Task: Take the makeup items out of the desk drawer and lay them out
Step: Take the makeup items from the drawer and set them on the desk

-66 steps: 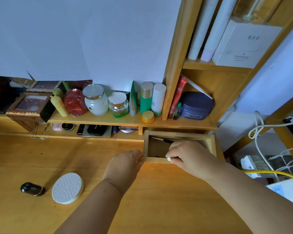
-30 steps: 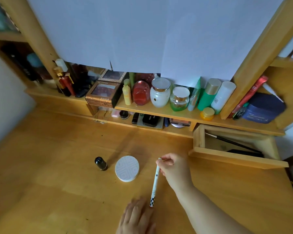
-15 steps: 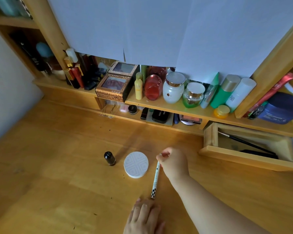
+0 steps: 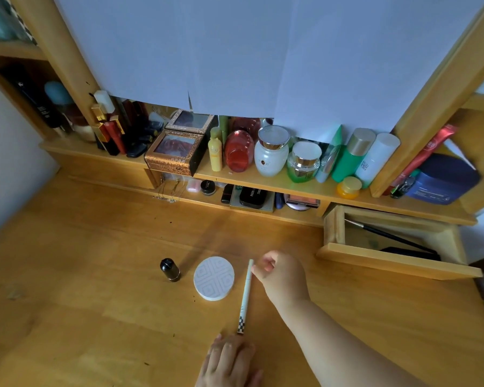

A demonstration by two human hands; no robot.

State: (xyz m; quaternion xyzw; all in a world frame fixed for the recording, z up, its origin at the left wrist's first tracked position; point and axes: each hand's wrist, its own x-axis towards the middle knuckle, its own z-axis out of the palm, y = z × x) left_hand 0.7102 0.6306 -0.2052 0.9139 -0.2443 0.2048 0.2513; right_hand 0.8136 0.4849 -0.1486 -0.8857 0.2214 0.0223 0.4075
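Observation:
A white makeup pencil (image 4: 245, 297) with a checkered end lies on the wooden desk (image 4: 95, 261), just right of a round white compact (image 4: 214, 278). A small black bottle (image 4: 169, 270) stands left of the compact. My right hand (image 4: 281, 275) has its fingertips pinched on the pencil's upper end. My left hand (image 4: 229, 361) rests flat on the desk at the bottom edge, fingers apart, just below the checkered end. The open drawer (image 4: 397, 263) at the right holds a thin black brush (image 4: 389, 236) and a dark flat item (image 4: 411, 251).
A low shelf (image 4: 305, 188) behind the desk carries jars, bottles and a brown box (image 4: 176, 152). Compacts and palettes lie in the slot beneath it. The drawer's front juts out over the desk at the right.
My right hand took the white pencil from the drawer, carried it left and lowered it beside the compact. My left hand left the drawer front and now lies flat on the desk.

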